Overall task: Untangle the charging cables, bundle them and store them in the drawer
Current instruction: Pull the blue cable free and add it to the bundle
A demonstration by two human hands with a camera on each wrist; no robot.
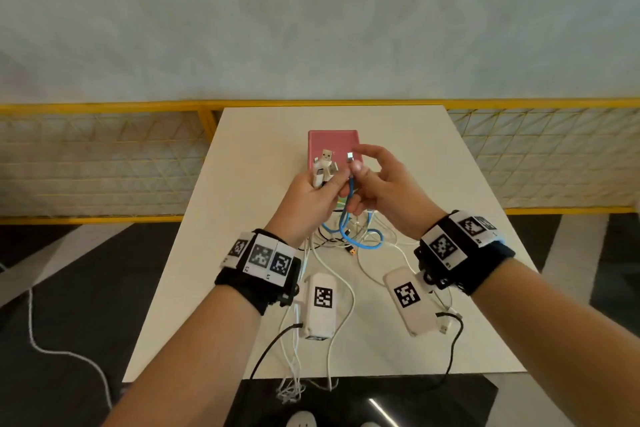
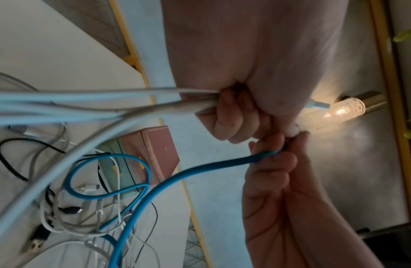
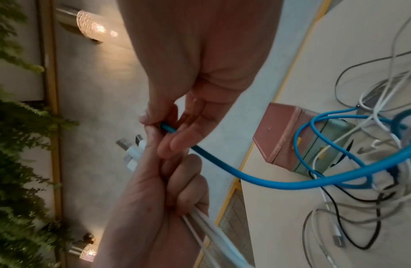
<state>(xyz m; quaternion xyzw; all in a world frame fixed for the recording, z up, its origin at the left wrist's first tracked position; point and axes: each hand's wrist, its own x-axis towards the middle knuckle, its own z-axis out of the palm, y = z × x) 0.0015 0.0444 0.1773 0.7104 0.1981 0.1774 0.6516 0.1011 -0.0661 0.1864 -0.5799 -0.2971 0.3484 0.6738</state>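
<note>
Left hand (image 1: 306, 196) fist grips several white cables (image 1: 80, 170), plugs upward, above the near edge of the pink drawer box (image 1: 333, 142). Right hand (image 1: 375, 187) pinches the blue cable (image 1: 349, 199) near its plug, remaining fingers loose, just beside the left. Wrist views alone show green drawers beneath the pink lid. Cable tangle (image 1: 346, 239) lies in front of the box.
</note>
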